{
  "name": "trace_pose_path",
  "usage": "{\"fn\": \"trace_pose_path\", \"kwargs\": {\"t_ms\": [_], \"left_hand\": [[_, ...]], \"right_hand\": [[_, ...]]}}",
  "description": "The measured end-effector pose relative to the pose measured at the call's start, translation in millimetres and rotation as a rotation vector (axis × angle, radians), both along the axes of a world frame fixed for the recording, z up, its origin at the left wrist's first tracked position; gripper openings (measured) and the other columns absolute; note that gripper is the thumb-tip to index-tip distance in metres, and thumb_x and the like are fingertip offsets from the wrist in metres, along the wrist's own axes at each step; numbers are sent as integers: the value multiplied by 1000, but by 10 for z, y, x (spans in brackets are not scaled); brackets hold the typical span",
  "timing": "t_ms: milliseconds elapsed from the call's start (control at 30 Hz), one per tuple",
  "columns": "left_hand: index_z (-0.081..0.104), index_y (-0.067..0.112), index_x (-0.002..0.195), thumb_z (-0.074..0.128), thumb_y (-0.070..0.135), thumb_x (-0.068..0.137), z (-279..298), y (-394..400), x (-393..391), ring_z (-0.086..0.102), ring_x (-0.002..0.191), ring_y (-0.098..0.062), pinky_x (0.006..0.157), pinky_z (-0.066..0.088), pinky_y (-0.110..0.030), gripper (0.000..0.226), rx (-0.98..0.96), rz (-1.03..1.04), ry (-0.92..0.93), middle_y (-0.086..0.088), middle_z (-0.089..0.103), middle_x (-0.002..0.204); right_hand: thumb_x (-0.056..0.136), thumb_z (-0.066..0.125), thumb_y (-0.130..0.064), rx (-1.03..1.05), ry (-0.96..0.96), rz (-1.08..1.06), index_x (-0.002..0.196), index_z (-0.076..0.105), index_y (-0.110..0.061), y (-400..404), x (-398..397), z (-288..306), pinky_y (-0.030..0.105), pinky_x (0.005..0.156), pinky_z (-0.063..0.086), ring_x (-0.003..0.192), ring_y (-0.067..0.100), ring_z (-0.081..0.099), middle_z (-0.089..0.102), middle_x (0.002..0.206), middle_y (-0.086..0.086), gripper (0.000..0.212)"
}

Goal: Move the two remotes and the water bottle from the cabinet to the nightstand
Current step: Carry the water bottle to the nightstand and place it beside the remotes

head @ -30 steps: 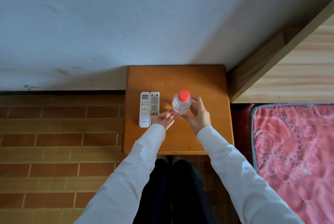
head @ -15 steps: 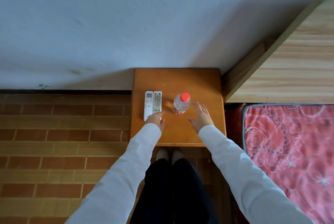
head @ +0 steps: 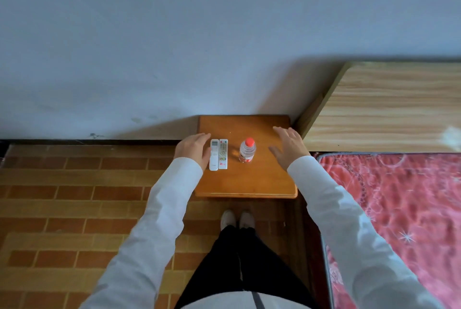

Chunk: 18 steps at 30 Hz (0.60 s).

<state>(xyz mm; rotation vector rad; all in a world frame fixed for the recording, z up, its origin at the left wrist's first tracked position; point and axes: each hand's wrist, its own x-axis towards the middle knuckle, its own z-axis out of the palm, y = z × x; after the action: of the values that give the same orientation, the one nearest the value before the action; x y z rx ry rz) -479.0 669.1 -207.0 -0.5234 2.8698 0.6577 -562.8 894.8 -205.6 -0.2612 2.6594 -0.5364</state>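
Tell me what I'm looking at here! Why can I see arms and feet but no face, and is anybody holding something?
The camera sits on a person's head and looks forward and down, so you see what they see: their own arms in white sleeves, dark trousers and pale shoes. There is only this one view.

In front of them stands a small orange-brown wooden nightstand against a pale wall. On it lie two slim white remotes side by side: a plain one and one with many coloured buttons. Next to them stands an upright clear plastic water bottle with a red cap.

Nothing is held. The left hand is open beside the plain remote, and I cannot tell if it touches. The right hand is open, apart from the bottle. A red patterned mattress is at the right.
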Motion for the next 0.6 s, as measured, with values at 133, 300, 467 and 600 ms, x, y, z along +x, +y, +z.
{"fn": "trace_pose_path", "kwargs": {"t_ms": [133, 300, 467, 600], "left_hand": [[50, 16, 132, 54, 20, 91, 410, 11, 222, 47, 127, -23, 106, 37, -34, 42, 15, 4, 109, -6, 53, 136], [50, 17, 132, 55, 20, 90, 703, 72, 453, 47, 127, -22, 104, 38, -34, 42, 10, 4, 154, -4, 53, 136], [48, 17, 134, 54, 20, 90, 907, 59, 625, 48, 127, -23, 106, 38, -36, 44, -7, 30, 204, -4, 52, 137], [51, 16, 132, 55, 20, 90, 1046, -38, 834, 52, 122, -25, 103, 41, -36, 42, -37, 114, 244, -5, 56, 133]], "right_hand": [[94, 50, -30, -59, 64, 67, 145, 25, -19, 29, 180, 464, 43, 119, 18, 146, 24, 13, 29, 153, 5, 58], [94, 47, -35, -66, 86, 84, 146, 22, -23, 52, 392, 717, 43, 119, 17, 146, 22, 10, 27, 155, 1, 58], [94, 45, -37, -86, 94, 101, 146, 22, -23, 37, 506, 817, 41, 118, 17, 146, 20, 11, 27, 154, 0, 58], [94, 46, -37, -97, 111, 192, 145, 22, -24, -94, 527, 906, 40, 117, 17, 146, 21, 12, 28, 154, -1, 58]]}}
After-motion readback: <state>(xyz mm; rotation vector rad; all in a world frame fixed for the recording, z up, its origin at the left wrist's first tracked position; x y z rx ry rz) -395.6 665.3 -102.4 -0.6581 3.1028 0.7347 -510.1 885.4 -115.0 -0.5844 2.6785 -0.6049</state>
